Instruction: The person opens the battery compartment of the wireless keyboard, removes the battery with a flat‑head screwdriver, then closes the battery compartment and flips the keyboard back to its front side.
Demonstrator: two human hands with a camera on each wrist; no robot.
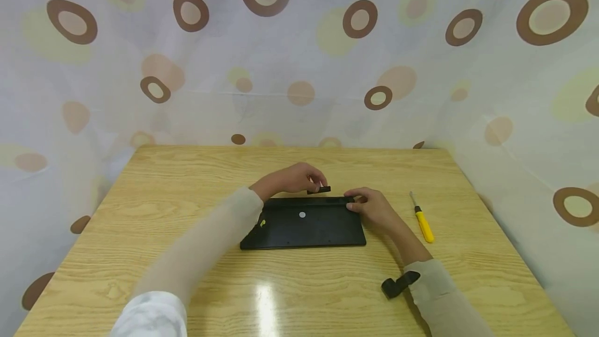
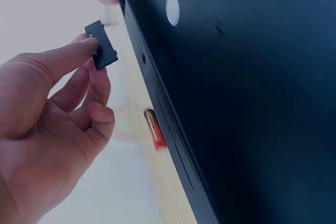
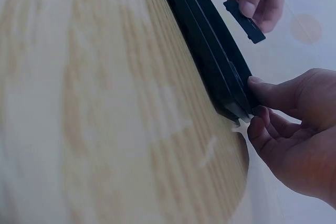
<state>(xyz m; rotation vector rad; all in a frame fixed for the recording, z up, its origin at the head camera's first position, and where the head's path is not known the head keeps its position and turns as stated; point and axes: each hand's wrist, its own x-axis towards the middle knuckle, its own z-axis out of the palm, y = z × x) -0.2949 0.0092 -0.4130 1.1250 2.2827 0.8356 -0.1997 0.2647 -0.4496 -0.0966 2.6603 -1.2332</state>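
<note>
A black keyboard (image 1: pixel 323 230), its underside up with a round white sticker (image 1: pixel 302 215), lies on the wooden table. Above its far edge, my left hand (image 1: pixel 296 178) pinches a small black battery cover (image 2: pixel 107 51) between thumb and fingers. The cover is apart from the keyboard. My right hand (image 1: pixel 376 209) grips the keyboard's far right corner, thumb on one side and fingers on the other, as the right wrist view shows. A red and gold battery (image 2: pixel 154 128) lies on the table beyond the keyboard's far edge; the head view hides it.
To the right of the keyboard lies a screwdriver (image 1: pixel 424 225) with a yellow handle, its tip pointing away. A patterned curtain (image 1: pixel 299 66) stands behind the table (image 1: pixel 187 170) and along its sides. A black strapped device (image 1: pixel 396 285) sits at the right sleeve.
</note>
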